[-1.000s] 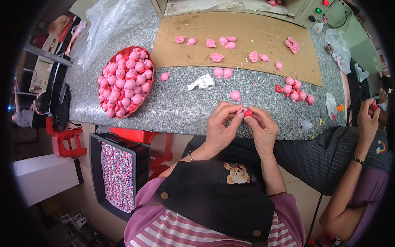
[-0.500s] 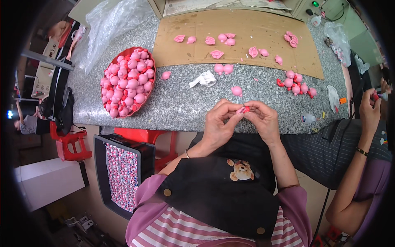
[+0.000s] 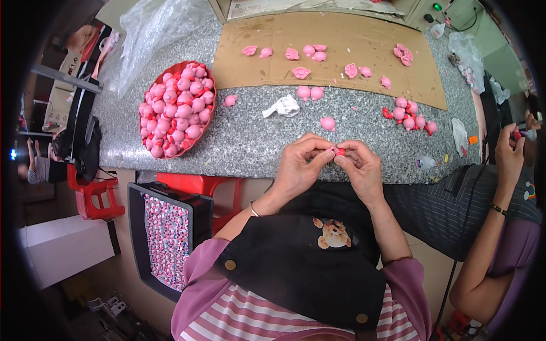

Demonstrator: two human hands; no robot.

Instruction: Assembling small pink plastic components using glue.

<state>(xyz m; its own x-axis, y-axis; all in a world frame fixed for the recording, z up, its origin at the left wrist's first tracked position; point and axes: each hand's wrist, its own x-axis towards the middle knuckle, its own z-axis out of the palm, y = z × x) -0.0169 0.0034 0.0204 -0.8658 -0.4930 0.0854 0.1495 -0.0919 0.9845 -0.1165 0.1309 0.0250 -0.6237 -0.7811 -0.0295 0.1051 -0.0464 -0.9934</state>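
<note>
Just over the counter's near edge, my two hands meet on a small red and pink plastic piece (image 3: 339, 152). My left hand (image 3: 298, 166) pinches its pink end between thumb and fingertips. Thumb and fingers of my right hand (image 3: 365, 171) close on the red end. The fingertips partly cover the piece, so its exact shape is hidden. A round pink part (image 3: 328, 123) lies on the counter just beyond my fingers. Farther off are a pair of similar pink parts (image 3: 310, 93) and a crumpled white tissue (image 3: 281, 106).
A red bowl (image 3: 212, 111) heaped with pink-and-red pieces stands left. Pink parts lie on a cardboard sheet (image 3: 250, 74); a pink-and-red pile (image 3: 409, 118) and small clear bottle (image 3: 425, 162) sit right. Below left is a black crate (image 3: 138, 238). A co-worker's hand (image 3: 509, 149) works far right.
The red part shows more plainly between my fingertips, and my left hand has tilted slightly. The view has shifted a little; the things on the counter lie as before.
</note>
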